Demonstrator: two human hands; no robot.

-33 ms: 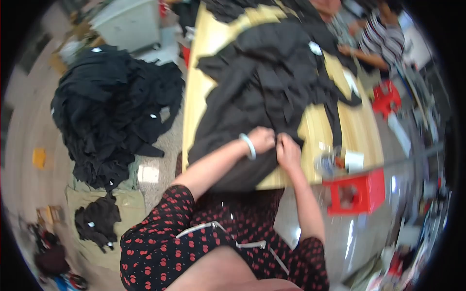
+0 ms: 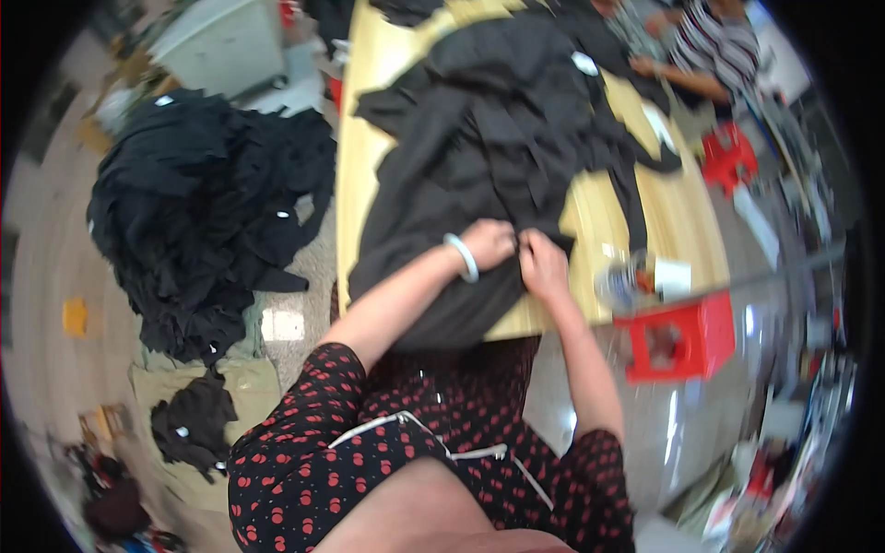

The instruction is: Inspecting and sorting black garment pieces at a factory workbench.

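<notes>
A black long-sleeved garment [image 2: 461, 166] lies spread over the pale wooden table [image 2: 682, 221], its lower part draped to the near edge. Both hands pinch the cloth close together near its right side. My left hand [image 2: 489, 243], with a light bangle on the wrist, has its fingers curled into the fabric. Just to its right, my right hand [image 2: 542, 263] grips the same garment with the thumb uppermost. The bit of cloth between the fingertips is too small to make out. A white tag [image 2: 584, 64] shows at the garment's far right.
A large heap of black garments [image 2: 203, 203] lies left of the table, with a smaller dark pile [image 2: 195, 419] nearer. A clear container [image 2: 616, 282] stands at the table's near right corner, above a red stool [image 2: 682, 341]. Another person [image 2: 710, 51] works at the far right.
The whole view has shifted slightly, so the table and garment sit a little higher in the picture. Both hands keep their grip on the cloth.
</notes>
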